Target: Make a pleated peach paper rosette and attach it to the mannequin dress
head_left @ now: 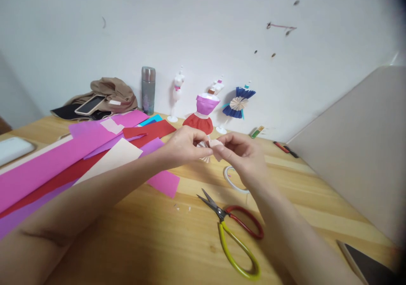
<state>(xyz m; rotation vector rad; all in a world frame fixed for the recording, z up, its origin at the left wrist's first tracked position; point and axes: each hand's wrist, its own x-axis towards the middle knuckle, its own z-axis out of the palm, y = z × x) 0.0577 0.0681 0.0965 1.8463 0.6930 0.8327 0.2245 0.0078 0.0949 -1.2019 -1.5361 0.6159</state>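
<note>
Between my two hands, above the table, is a piece of cream pleated paper (216, 143) with fanned folds. My left hand (185, 146) pinches its left side with thumb and fingers. On the other side my right hand (238, 150) grips it with closed fingertips. Part of the paper is hidden behind the fingers. Just beyond stands a small dress form (207, 104) wearing a purple paper top and a red paper skirt. Below my right hand lie scissors (221, 214) with one red and one yellow handle, blades slightly apart. A roll of white tape (233, 182) sits partly behind my right wrist.
Pink, red, purple and cream paper sheets (95, 139) cover the left side. At the back stand a bottle (148, 90), a bare dress form (178, 92) and one in blue paper (238, 103). A phone (364, 261) lies front right. A partition (352, 137) bounds the right.
</note>
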